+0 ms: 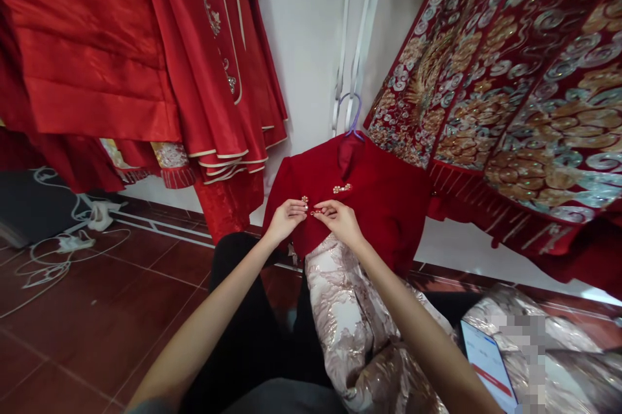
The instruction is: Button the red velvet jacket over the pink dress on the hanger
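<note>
The left hand (286, 218) pinches a button (305, 200) on the hanging jacket (383, 203). At 3 o'clock from it, the right hand's (343, 221) fingers seem clamped on its loop (317, 212). Another clasp (341, 188) sits at 1 o'clock.

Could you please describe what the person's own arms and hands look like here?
The left forearm and right forearm are bare, with no sleeves in view. The left hand and right hand wear no gloves, and I can make out no watch, bracelet or ring. Nail details are too small to judge.
</note>
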Action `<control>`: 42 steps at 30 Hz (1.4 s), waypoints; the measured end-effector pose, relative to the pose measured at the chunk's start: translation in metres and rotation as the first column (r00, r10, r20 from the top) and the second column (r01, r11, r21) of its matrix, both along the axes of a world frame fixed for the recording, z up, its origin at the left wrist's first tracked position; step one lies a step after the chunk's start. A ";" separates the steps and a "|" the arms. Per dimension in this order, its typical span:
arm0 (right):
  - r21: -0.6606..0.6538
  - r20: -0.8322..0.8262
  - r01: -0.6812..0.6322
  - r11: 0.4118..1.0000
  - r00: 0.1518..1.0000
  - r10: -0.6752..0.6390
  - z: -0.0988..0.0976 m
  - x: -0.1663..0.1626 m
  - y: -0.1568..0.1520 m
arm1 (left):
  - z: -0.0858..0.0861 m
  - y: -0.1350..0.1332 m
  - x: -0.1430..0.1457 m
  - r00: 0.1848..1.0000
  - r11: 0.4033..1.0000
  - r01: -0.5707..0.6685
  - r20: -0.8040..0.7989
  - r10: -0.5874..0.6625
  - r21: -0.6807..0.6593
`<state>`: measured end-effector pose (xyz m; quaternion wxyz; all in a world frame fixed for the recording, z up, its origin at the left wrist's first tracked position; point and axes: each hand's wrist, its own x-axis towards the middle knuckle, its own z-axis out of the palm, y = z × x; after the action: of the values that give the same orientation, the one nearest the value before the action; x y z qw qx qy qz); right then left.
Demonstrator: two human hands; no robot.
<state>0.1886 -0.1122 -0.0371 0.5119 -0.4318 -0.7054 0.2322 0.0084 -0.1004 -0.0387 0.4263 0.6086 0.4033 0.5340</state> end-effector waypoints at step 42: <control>-0.424 0.023 -0.245 0.872 0.960 0.280 0.059 0.101 -0.087 | -0.019 -0.075 0.050 0.995 0.994 -0.080 -0.055 0.084 0.076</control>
<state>0.2897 -0.1996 0.0218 0.3415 -0.4406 -0.7122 0.4267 0.0586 -0.1758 -0.0578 0.3693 0.6220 0.4202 0.5478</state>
